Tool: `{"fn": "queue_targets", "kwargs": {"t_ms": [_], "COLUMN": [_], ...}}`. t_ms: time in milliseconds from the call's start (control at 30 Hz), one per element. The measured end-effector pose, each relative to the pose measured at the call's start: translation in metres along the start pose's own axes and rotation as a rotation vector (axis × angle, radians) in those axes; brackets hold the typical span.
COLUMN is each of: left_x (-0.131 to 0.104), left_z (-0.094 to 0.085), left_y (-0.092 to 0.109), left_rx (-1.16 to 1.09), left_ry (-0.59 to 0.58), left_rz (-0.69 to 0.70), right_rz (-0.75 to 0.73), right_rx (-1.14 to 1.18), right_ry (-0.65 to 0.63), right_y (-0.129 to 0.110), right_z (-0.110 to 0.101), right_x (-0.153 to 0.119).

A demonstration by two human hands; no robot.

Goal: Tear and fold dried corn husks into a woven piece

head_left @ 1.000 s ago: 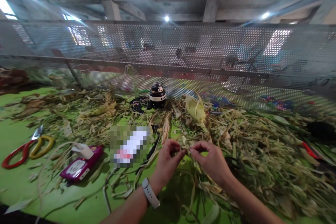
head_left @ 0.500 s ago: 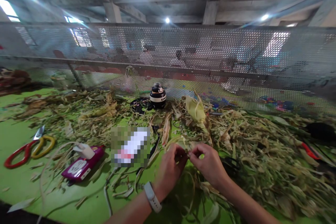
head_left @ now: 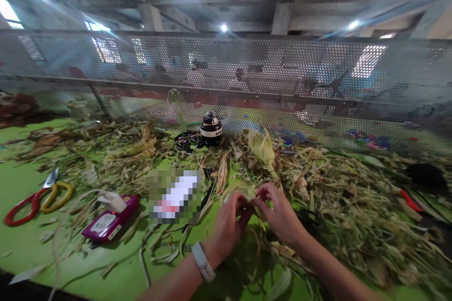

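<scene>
Near the middle of the green table, my left hand, with a white band on its wrist, pinches a thin pale plant strip. My right hand meets it from the right, thumb and forefinger closed on the same pale strip. The fingertips nearly touch, and the strip's small end between them is partly hidden. Behind the hands a larger pale yellow-green husk stands among dried leaves. Below them, long thin strips hang or lie over the table.
Red-and-yellow scissors, a purple power bank with a white plug and cable, and a blurred-out phone-like object lie left. A black jar stands before the perforated screen. Dried strips heap at right.
My right hand has shifted slightly up, its fingers bent differently at the strip. My left hand has stayed almost in place. The whole view has moved a little.
</scene>
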State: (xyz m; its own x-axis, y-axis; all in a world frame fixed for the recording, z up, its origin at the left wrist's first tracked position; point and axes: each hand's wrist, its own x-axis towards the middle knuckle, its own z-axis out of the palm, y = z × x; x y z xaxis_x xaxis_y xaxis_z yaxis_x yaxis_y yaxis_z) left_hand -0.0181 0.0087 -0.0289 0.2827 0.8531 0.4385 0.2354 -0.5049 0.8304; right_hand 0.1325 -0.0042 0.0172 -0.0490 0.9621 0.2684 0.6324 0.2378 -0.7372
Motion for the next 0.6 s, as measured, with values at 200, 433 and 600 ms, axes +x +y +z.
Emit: {"fn": "queue_targets", "kwargs": {"t_ms": [200, 433, 600], "left_x": [-0.004, -0.003, 0.003], "left_z": [0.001, -0.002, -0.004], "left_y": [0.001, 0.005, 0.005], "left_rx": [0.083, -0.077, -0.312], "left_ry": [-0.074, -0.19, -0.207], "left_rz": [0.104, 0.033, -0.231], "right_rz": [-0.098, -0.02, 0.006], "right_rx": [-0.218, -0.169, 0.015], "right_ry": [0.072, -0.122, -0.015], "right_y": [0.002, 0.007, 0.01], "right_z": [0.002, -0.007, -0.007], "right_x": [0.0, 0.007, 0.011]}}
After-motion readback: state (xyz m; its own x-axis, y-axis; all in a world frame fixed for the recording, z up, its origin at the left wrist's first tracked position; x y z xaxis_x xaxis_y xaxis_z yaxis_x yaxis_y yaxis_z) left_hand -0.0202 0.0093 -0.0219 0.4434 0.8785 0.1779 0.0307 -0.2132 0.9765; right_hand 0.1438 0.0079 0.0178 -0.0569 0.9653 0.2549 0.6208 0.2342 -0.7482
